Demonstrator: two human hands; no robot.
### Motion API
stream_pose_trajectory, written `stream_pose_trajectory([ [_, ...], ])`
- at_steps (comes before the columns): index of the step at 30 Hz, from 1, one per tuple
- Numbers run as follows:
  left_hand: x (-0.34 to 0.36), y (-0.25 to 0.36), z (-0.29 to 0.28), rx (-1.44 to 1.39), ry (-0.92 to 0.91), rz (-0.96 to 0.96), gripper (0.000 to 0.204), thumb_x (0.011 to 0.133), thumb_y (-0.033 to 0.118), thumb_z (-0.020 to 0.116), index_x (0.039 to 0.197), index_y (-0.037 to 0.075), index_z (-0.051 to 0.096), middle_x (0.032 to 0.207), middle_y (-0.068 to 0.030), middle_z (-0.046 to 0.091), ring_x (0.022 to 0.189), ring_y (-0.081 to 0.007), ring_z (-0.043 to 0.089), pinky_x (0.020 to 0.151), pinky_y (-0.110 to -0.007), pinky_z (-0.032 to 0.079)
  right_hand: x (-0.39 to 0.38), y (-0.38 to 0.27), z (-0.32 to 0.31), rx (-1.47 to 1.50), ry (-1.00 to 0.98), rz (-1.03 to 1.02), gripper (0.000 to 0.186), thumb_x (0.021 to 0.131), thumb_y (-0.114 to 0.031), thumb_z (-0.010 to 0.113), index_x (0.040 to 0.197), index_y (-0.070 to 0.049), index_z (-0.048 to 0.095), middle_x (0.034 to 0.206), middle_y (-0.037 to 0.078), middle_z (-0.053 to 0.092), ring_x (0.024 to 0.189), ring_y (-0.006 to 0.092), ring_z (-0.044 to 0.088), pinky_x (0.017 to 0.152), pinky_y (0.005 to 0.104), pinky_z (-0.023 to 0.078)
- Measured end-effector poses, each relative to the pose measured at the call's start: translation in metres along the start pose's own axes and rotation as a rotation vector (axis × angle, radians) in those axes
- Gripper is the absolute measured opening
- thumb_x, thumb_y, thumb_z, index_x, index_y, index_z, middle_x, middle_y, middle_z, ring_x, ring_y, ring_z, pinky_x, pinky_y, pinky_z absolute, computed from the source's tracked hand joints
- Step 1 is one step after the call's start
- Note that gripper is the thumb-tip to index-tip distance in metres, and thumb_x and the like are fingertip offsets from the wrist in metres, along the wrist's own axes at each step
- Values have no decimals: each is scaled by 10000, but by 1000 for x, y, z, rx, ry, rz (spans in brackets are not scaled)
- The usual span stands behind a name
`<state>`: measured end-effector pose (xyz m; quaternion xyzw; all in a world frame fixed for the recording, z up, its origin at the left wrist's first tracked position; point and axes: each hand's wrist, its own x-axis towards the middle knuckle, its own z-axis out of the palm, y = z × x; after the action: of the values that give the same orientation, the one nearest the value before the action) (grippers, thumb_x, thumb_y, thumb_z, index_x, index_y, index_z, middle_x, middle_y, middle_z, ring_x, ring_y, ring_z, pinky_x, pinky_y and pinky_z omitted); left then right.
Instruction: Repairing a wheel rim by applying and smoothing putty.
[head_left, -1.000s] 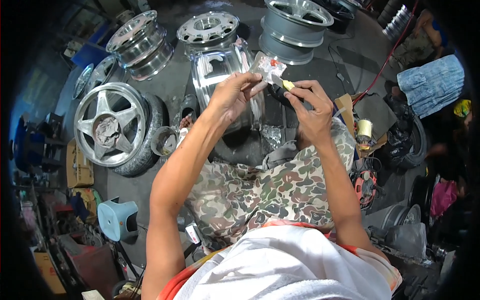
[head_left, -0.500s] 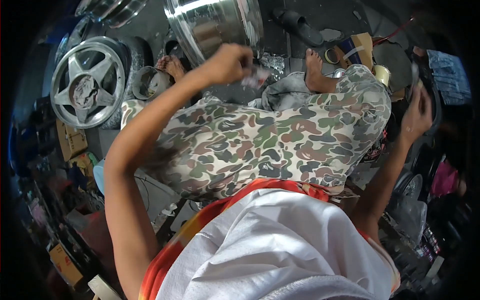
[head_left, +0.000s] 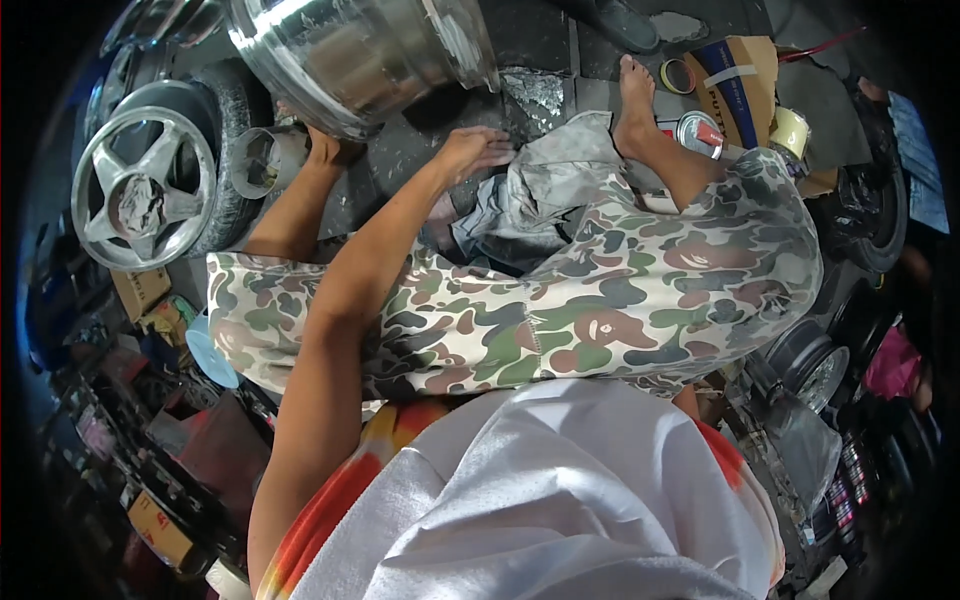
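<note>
My left hand point(head_left: 475, 151) hangs over the floor between my legs, with its fingers stretched out and nothing seen in them. Just beyond its fingertips lies a crumpled grey cloth point(head_left: 565, 165), smudged with pale stains. A large, shiny metal wheel rim point(head_left: 350, 55) lies on its side ahead of my left hand, close to my left foot. Of my right arm only a sliver of skin shows beside the white cloth on my chest; the right hand is out of sight.
At left stand a five-spoke alloy wheel point(head_left: 145, 190), a tyre point(head_left: 243, 130) and a clear tub point(head_left: 268, 162). Near my right foot are a round can point(head_left: 699, 135), a tape roll point(head_left: 677, 76), an opened cardboard box point(head_left: 735, 90) and a yellow can point(head_left: 790, 132). Another rim point(head_left: 808, 365) lies at right.
My left hand has come down and nearer; the blurred, pale thing by its fingers no longer shows there. My right hand, raised at the far right before, has gone from view. The view has shifted.
</note>
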<state>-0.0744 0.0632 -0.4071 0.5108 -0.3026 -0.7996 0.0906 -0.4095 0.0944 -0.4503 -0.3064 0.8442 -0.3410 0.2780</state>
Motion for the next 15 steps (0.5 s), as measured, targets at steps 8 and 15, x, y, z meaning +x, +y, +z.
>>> stream_pose_trajectory([
  [8, 15, -23, 38, 928, 131, 359, 522, 604, 309, 979, 989, 32, 761, 993, -138, 770, 969, -269, 735, 885, -399, 562, -55, -61, -48, 375, 23, 92, 661, 1081, -507, 327, 1565, -59, 365, 1666, 124, 279, 1548, 268, 189, 1271, 399, 151],
  [15, 23, -53, 26, 1233, 174, 375, 258, 652, 95, 785, 908, 85, 808, 900, -163, 770, 905, -306, 753, 853, -377, 578, -90, -53, -86, 566, -8, 12, 625, 1077, -484, 347, 1528, -53, 395, 1574, 139, 344, 1479, 276, 259, 1234, 400, 191],
])
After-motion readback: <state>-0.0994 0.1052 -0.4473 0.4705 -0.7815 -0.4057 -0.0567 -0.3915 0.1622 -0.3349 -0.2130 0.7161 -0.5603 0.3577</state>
